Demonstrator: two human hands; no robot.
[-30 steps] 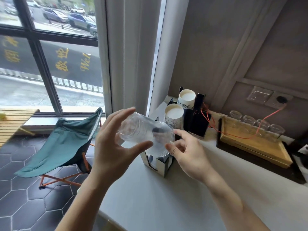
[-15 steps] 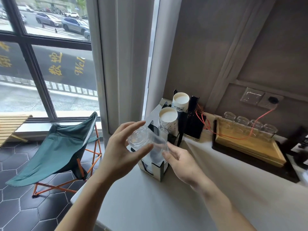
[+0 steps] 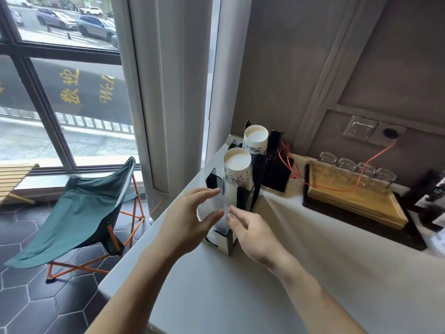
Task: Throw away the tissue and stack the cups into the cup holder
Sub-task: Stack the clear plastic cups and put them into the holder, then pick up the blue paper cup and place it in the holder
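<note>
My left hand [image 3: 186,221] grips a clear plastic cup [image 3: 212,209], held bottom-up over the nearest slot of the black cup holder [image 3: 228,239] at the counter's left end. My right hand [image 3: 252,233] sits just right of the cup, its fingertips at the cup's rim and the holder's edge, fingers apart. Two stacks of white paper cups stand in the farther slots, one nearer [image 3: 237,169] and one behind it [image 3: 255,138]. No tissue is in view.
A pale counter [image 3: 277,285] runs right and toward me. A wooden tray [image 3: 356,203] with small glass jars sits at the back right, a red cable across it. Below left stand a green folding chair [image 3: 79,213], a white column and a window.
The clear cup has turned from lying sideways to bottom-up and has come down over the holder's near slot. Both hands moved down and forward with it.
</note>
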